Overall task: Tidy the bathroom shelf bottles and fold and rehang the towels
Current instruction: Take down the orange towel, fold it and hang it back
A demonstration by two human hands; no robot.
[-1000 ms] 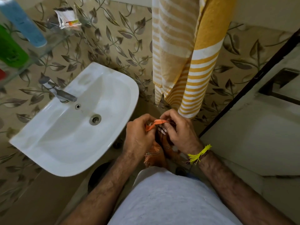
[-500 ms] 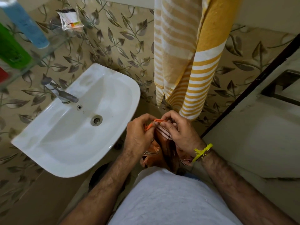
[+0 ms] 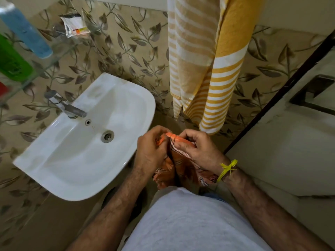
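An orange towel (image 3: 178,167) with dark stripes and a fringed end hangs bunched between my two hands, right of the sink. My left hand (image 3: 151,151) pinches its top edge from the left, and my right hand (image 3: 196,149) grips the same edge from the right, thumbs close together. A yellow and white striped towel (image 3: 208,66) hangs on the wall just above my hands. On the glass shelf (image 3: 41,69) at the upper left stand a blue bottle (image 3: 25,31), a green bottle (image 3: 10,60) and a red item (image 3: 3,88) cut off by the frame.
A white sink (image 3: 90,142) with a metal tap (image 3: 69,108) juts out at the left. A crumpled white sachet (image 3: 75,24) lies on a small wall holder. A dark door frame (image 3: 282,87) and pale door close off the right side.
My hands stay on the orange towel's top edge and have shifted their fingers along it. More of the towel's fringed end now shows below my hands.
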